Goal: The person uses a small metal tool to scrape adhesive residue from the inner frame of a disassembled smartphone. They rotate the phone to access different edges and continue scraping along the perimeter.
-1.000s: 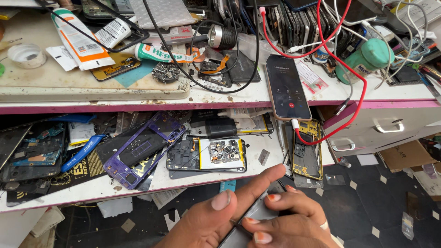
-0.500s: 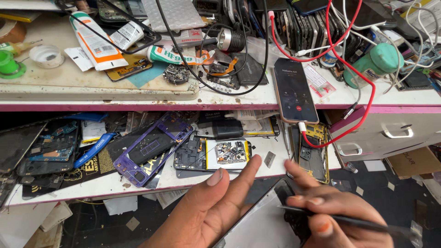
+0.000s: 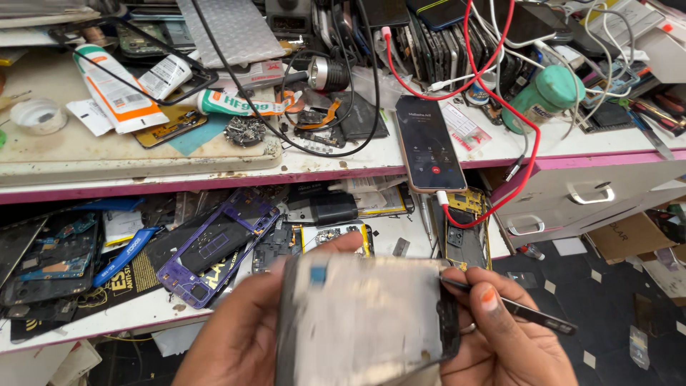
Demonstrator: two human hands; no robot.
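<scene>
We hold an opened phone body point(image 3: 364, 322) low in the middle of the view, in front of the lower shelf, its pale, scuffed inner side turned up at us and blurred; a small blue patch sits near its top left corner. Our left hand point(image 3: 239, 343) cups it from the left, thumb lying along the top edge, fingers wrapped behind where we cannot see them. Our right hand point(image 3: 500, 336) is pressed together around a thin dark metal tool, tweezers point(image 3: 511, 307) by the look of it, thumb and forefinger pinching the shaft, and its tip meets the right edge of the phone body near the top corner. A ring shows on one finger of this hand. Above, on the white worktop with its pink front edge point(image 3: 214, 175), a smartphone point(image 3: 429, 143) lies face up with a call screen lit, a red cable point(image 3: 525, 154) plugged into its lower end and looping up across the bench. Near it stand a green bottle point(image 3: 547, 96), a small round torch point(image 3: 329, 71) and, further left, a white and orange tube point(image 3: 114, 96) and a white roll of tape point(image 3: 36, 114). On the lower shelf, just beyond our hands, lie a purple phone frame point(image 3: 214, 243), a yellow-edged circuit board point(image 3: 336, 236) and a blue plastic pry tool point(image 3: 125, 254) among other stripped parts. White drawers point(image 3: 593, 193) close the bench on the right, above a dark tiled floor point(image 3: 607, 300) littered with scraps
</scene>
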